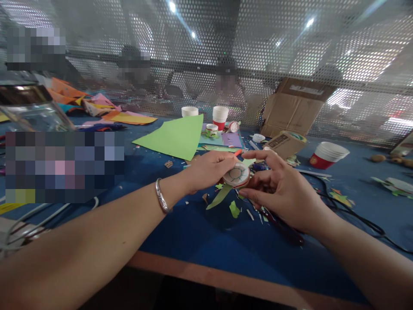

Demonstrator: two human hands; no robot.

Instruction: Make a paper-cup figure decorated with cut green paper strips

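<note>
A cut-down paper cup base with a green shell-like drawing on its white round face is held above the table. My left hand, with a silver bangle at the wrist, is closed on its left side. On the other side, the curled fingers and thumb of my right hand grip its edge, while the index finger reaches over the top. A pale green paper strip hangs below the base, and another green piece sticks out above. A small orange tip shows by my left thumb; what it belongs to is hidden.
Green paper scraps and dark-handled scissors lie beneath my hands. Beyond are a green sheet, stacked paper cups, another cup stack and a cardboard box. A glass jar stands left; a black cable runs right.
</note>
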